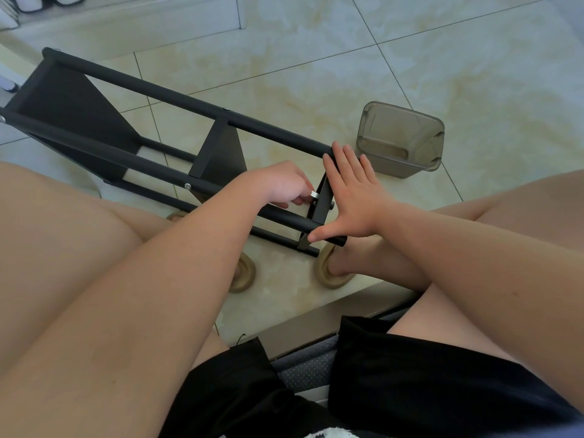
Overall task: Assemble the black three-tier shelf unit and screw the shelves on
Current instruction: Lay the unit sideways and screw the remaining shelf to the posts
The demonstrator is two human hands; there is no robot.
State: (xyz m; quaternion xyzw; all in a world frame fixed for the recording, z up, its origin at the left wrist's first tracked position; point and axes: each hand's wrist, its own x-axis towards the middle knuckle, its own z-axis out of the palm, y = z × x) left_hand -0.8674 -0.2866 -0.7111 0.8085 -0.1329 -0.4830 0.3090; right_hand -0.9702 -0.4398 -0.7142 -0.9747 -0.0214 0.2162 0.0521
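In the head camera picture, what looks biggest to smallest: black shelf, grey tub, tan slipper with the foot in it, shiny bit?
1. black shelf
2. grey tub
3. tan slipper, partly hidden by the foot, so this place is unsure
4. shiny bit in the left hand

One view only: head cam, wide-angle, on seated person, faces fwd & steeply down over thighs (63,235) to tiled floor (316,74); left hand (278,184), right hand (350,197) near, mid-frame.
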